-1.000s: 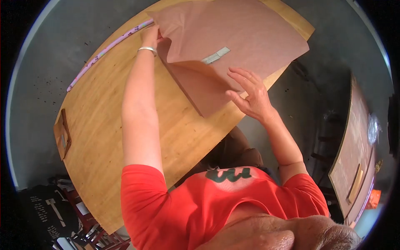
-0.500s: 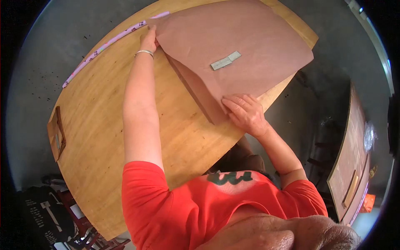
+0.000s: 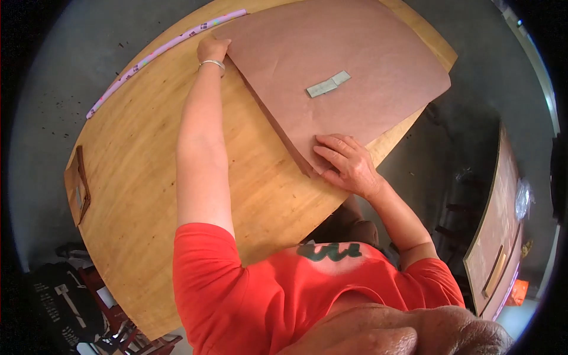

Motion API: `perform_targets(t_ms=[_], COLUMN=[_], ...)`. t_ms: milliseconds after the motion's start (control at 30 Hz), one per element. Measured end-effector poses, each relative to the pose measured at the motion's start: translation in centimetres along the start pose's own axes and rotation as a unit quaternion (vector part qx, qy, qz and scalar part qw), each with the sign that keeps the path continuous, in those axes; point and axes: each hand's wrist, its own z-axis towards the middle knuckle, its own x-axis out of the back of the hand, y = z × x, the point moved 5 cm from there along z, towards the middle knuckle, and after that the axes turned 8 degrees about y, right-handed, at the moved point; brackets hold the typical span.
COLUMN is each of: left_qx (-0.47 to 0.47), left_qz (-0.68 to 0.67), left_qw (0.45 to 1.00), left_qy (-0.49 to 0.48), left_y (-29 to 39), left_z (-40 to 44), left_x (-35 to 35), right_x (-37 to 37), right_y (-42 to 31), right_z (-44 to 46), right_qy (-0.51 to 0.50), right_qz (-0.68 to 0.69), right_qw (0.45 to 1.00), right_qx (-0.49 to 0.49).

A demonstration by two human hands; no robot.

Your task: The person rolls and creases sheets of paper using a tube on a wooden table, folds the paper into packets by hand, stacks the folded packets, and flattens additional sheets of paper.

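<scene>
A large brown paper sheet covers the far right part of the wooden table, with another brown layer showing along its left edge. My left hand is closed on the sheet's far left corner, thumb toward the paper. At the near corner rests my right hand, its bent fingers apart on top of the sheet and its thumb by the edge. Between and beyond both hands, a flat grey bar, seemingly of two overlapping pieces, lies on the paper.
A long pink printed roll lies along the table's far left edge. A brown framed item sits at the left edge. To the right stands a second board-topped table with a wooden strip. A black bag is lower left.
The raised, curled left edge of the brown sheet has come down and now lies nearly level over the layer below. My left hand has turned and shifted slightly; my right hand stays at the near corner.
</scene>
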Motion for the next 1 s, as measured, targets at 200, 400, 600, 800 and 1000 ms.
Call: perform_targets(t_ms=[200, 400, 600, 800, 1000], left_qx=[-0.027, -0.074, -0.349, -0.383, -0.386], left_qz=[0.062, 0.034, 0.04, 0.079, 0.177], left_qw=[0.996, 0.997, 0.933, 0.909, 0.895], left_qy=[-0.064, 0.006, 0.083, -0.143, -0.137], left_y=[-1.1, 0.1, 2.0, 4.7, 4.6], left_z=[1.2, -3.4, -12.1, -18.4, -19.9], left_x=[-1.6, 1.1, 2.5, 2.3, 0.9], right_x=[-0.1, -0.7, -0.5, 2.5, 3.4], right_y=[0.2, 0.2, 0.1, 4.3, 16.4], right_z=[-0.2, -1.2, -1.0, -1.2, -4.1], right_qy=[0.033, 0.036, 0.018, 0.005, 0.082], right_qz=[0.024, -0.003, 0.012, 0.161, -0.109], right_qw=[0.999, 0.999, 1.0, 0.982, 0.953], right_qx=[0.005, 0.019, 0.012, -0.102, -0.272])
